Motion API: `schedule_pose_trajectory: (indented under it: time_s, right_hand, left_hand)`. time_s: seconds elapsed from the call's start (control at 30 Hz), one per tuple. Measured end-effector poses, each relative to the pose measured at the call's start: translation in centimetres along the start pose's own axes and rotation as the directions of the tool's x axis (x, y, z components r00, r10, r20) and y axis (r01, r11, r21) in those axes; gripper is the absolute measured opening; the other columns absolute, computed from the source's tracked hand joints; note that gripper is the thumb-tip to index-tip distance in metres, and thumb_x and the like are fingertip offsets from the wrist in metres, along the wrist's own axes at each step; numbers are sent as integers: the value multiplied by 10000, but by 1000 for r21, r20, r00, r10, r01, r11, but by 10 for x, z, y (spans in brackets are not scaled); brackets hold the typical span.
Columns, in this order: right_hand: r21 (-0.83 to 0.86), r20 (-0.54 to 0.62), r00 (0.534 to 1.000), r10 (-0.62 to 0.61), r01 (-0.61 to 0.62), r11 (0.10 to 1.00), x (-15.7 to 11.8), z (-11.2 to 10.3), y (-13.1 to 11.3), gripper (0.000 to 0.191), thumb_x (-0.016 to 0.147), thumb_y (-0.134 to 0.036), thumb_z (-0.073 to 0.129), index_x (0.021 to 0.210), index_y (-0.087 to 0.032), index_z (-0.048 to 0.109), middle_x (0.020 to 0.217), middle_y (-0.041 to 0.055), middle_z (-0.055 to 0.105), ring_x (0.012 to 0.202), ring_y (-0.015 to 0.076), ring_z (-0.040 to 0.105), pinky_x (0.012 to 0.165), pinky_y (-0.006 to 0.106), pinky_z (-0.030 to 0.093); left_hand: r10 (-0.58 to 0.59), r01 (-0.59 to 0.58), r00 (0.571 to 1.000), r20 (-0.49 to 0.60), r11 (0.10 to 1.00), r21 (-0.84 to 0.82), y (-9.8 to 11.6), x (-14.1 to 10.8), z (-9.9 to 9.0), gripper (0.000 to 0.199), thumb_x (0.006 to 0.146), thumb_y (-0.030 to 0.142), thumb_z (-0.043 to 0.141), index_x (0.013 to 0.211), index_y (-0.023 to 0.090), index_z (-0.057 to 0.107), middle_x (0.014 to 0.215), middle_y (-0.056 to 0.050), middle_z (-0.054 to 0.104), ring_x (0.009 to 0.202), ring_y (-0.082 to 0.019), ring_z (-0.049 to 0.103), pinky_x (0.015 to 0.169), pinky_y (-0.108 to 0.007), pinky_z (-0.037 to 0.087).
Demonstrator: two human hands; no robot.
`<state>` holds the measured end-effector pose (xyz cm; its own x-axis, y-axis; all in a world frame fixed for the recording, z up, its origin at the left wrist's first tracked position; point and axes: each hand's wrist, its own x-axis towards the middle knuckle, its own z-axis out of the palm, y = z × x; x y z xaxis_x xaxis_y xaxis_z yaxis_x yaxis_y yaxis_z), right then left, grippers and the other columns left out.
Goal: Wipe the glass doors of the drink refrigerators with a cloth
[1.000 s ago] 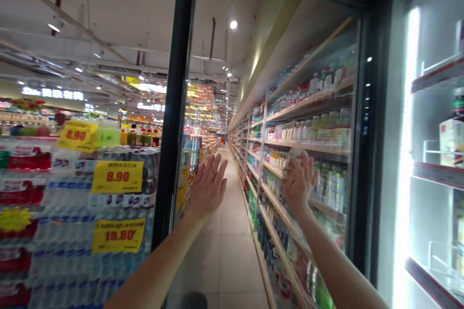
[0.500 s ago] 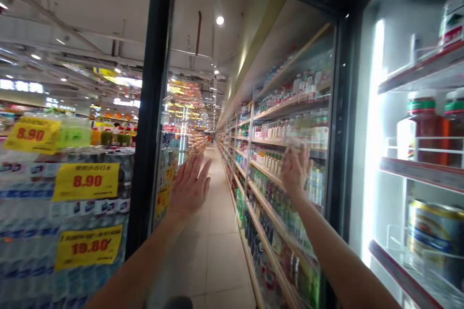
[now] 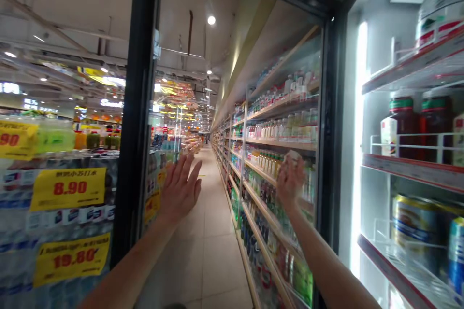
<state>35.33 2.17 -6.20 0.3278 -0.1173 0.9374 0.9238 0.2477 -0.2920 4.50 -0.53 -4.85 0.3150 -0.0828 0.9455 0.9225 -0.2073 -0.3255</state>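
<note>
Clamping right fingers (image 3: 298, 172) round blurred pale item (image 3: 292, 156) — left fingers (image 3: 187, 166) apart — fridge (image 3: 409, 170) holding cans (image 3: 415, 224), dark-filled bottles (image 3: 406, 128).

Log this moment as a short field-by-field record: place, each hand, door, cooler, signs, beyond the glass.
Place: shop aisle
Left hand: open, fingers slightly spread, raised before the glass door; contact unclear
Right hand: fingers bunched on a pale item, too blurred to name
Door: dark-framed, standing open
Cooler: lit, at right; dark bottles on a middle shelf, cans below
Signs: yellow price signs at left, two fully readable as 8.90 and 19.80
Beyond the glass: long shelves of drinks, pale floor
</note>
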Motion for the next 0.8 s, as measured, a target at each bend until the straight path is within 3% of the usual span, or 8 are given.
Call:
schedule_pose_trajectory:
  time_s: [0.1, 0.23, 0.3, 0.43, 0.57, 0.63, 0.73, 0.8]
  right_hand:
    - [21, -21, 999, 38, -37, 999, -14, 1, -16, 460, 896, -267, 357, 1339, -198, 463, 1477, 171, 318, 1387, 325, 250, 1032, 602, 285]
    - [224, 163, 827, -539, 501, 836, -52, -2, -77, 435, 858, -254, 455, 1289, -285, 507, 1458, 71, 380, 1402, 266, 240, 1106, 521, 236]
    - [251, 167, 791, -589, 544, 801, -59, -6, -75, 407, 844, -248, 481, 1242, -302, 545, 1431, 52, 421, 1391, 255, 270, 1114, 511, 229]
    - [40, 94, 975, -199, 196, 980, -36, -9, -2, 419, 863, -247, 424, 1266, -243, 539, 1438, 129, 402, 1370, 293, 306, 1067, 573, 271]
    - [-6, -76, 981, 181, -182, 983, -11, -2, 21, 470, 873, -265, 368, 1314, -167, 497, 1459, 192, 346, 1358, 331, 308, 1030, 608, 298]
    - [41, -3, 1000, -26, 26, 999, -14, 0, -4, 462, 865, -252, 392, 1307, -183, 504, 1469, 165, 339, 1371, 319, 287, 1050, 583, 290]
    - [161, 151, 876, -458, 436, 886, -21, -1, -37, 438, 842, -241, 452, 1271, -274, 531, 1471, 72, 358, 1382, 269, 279, 1099, 520, 250]
    - [152, 155, 877, -456, 435, 888, -12, -2, -30, 425, 840, -252, 448, 1253, -270, 547, 1461, 74, 374, 1375, 268, 294, 1101, 518, 242]
  left_hand:
    - [7, -7, 1000, -15, 1000, 4, 0, 0, 0, 656, 860, 217, 514, 1452, 211, 231, 1477, -111, 335, 1408, -219, 212, 1128, -417, 227]
    - [38, -39, 999, -31, 999, -15, -3, 1, 0, 665, 858, 204, 514, 1455, 207, 221, 1475, -117, 336, 1412, -210, 196, 1129, -407, 228]
    - [40, -41, 999, -29, 999, -18, -3, 1, -1, 655, 860, 203, 510, 1452, 205, 229, 1470, -122, 344, 1412, -208, 195, 1128, -408, 228]
    - [7, -7, 1000, -11, 1000, -13, -1, 0, -1, 610, 869, 222, 494, 1437, 208, 273, 1465, -118, 356, 1409, -212, 208, 1128, -413, 224]
    - [-11, 11, 1000, 1, 1000, -17, 0, -1, 0, 575, 876, 217, 472, 1425, 200, 301, 1457, -121, 371, 1407, -213, 215, 1130, -414, 215]
    - [-4, 4, 1000, -4, 1000, -18, 0, -1, 0, 566, 877, 215, 470, 1420, 200, 311, 1453, -120, 380, 1406, -210, 217, 1128, -407, 217]
    - [2, -2, 1000, -5, 1000, -25, -2, -1, -2, 567, 882, 217, 461, 1426, 211, 301, 1462, -108, 367, 1405, -206, 221, 1130, -397, 219]
    - [4, -4, 1000, 3, 1000, -26, -2, -1, -3, 579, 884, 219, 459, 1435, 218, 281, 1469, -101, 352, 1403, -206, 225, 1131, -393, 218]
